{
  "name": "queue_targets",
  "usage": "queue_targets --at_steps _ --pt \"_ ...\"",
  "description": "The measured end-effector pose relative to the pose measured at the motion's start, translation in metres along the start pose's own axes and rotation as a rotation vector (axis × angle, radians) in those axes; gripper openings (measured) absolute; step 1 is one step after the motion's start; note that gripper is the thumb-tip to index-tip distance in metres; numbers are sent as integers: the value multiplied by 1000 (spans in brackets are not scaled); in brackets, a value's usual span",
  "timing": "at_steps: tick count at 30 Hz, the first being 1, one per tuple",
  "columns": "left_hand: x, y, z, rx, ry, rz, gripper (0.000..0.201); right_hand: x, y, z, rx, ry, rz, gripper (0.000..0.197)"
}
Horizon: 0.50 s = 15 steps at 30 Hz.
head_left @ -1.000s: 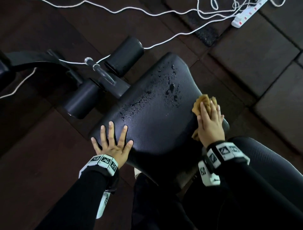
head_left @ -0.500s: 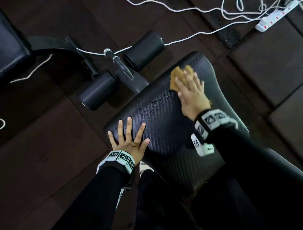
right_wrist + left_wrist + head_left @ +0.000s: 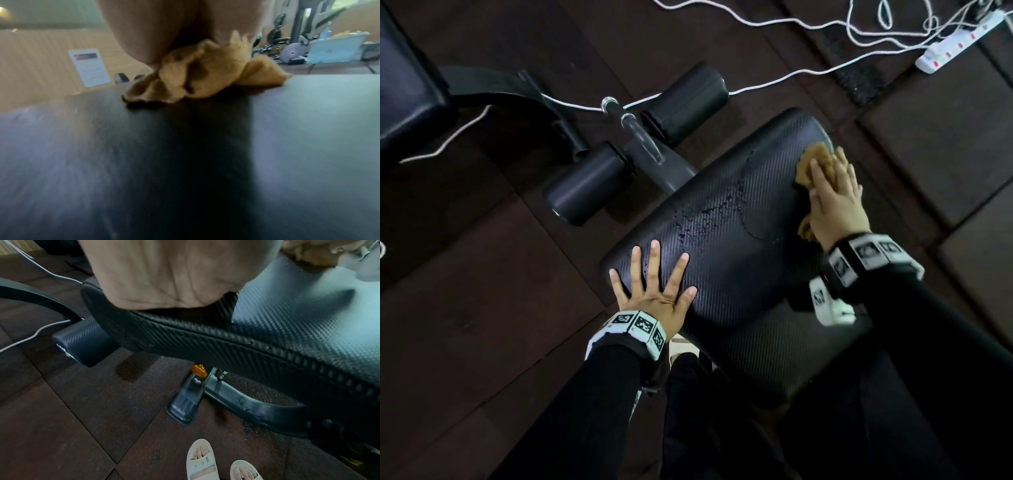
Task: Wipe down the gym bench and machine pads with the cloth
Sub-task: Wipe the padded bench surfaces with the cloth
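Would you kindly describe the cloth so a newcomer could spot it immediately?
Find the black textured bench pad in the middle of the head view. At its far right edge, the right hand presses a crumpled cloth flat. It is the only mustard-yellow thing on the pad.

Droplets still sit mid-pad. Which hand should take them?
Right: the right hand already presses the cloth on the bench pad, beside the droplets; the left hand lies flat, bracing.

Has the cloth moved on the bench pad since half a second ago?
Yes. The cloth slid from the droplets toward the bench pad's right edge, under the right hand.
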<state>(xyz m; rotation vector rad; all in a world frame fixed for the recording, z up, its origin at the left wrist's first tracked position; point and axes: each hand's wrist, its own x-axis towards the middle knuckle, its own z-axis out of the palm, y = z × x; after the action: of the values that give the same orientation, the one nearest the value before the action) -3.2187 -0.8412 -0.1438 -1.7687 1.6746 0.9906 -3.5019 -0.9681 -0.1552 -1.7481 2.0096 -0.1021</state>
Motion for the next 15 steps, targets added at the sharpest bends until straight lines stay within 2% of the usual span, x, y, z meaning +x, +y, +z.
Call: queue_targets --at_steps 3,7,9,11,15 --pt "0 0 -1 -5 -12 0 52 27 -37 3 16 -9 -1 51" --pt "-1 0 -1 -4 -22 0 53 9 -66 19 -46 -80 -197 52" --pt "0 0 -1 -5 -9 3 53 -20 -62 25 -37 -105 -304 54" --pt "-1 0 0 -7 -2 7 53 -56 -46 28 -28 -112 -350 56" --pt "0 -1 0 -8 3 16 53 -100 0 21 -54 -129 -243 58"
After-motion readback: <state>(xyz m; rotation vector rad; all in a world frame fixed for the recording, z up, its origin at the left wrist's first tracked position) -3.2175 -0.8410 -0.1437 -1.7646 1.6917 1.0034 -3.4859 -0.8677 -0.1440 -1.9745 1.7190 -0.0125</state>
